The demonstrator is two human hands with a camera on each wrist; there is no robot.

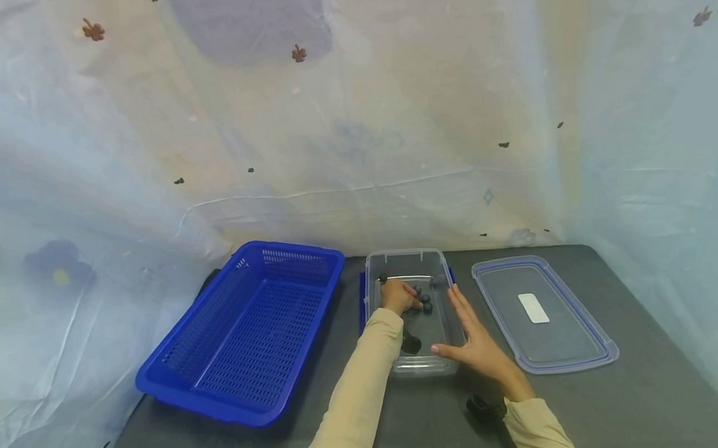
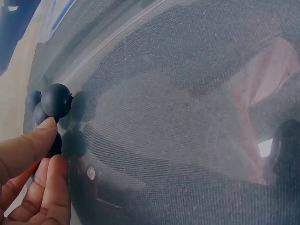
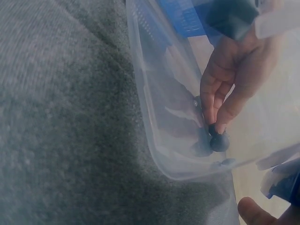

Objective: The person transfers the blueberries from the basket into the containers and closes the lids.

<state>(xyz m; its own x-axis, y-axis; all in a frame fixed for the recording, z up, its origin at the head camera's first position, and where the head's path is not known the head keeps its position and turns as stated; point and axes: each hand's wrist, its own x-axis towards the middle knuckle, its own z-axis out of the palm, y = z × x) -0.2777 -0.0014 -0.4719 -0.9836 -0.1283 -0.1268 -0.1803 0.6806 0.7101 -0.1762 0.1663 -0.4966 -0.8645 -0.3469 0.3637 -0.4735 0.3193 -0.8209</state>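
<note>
Your left hand pinches a dark ball inside the clear container, while your right hand rests flat, fingers straight, against its side.

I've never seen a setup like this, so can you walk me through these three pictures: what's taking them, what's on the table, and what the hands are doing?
There is no machine here: a person in beige sleeves works with bare hands and wears three cameras. The wide picture comes from a camera on the head, looking down at a dark grey table hung round with pale cloth. The two close-ups come from cameras on the wrists.

On the table lie a blue plastic basket, a clear plastic container holding a few small dark balls, and the container's lid lying flat to the right.

The left hand reaches inside the container and pinches a small dark ball between thumb and fingertips. The right hand lies with straight fingers along the container's outer wall and holds nothing.
</note>
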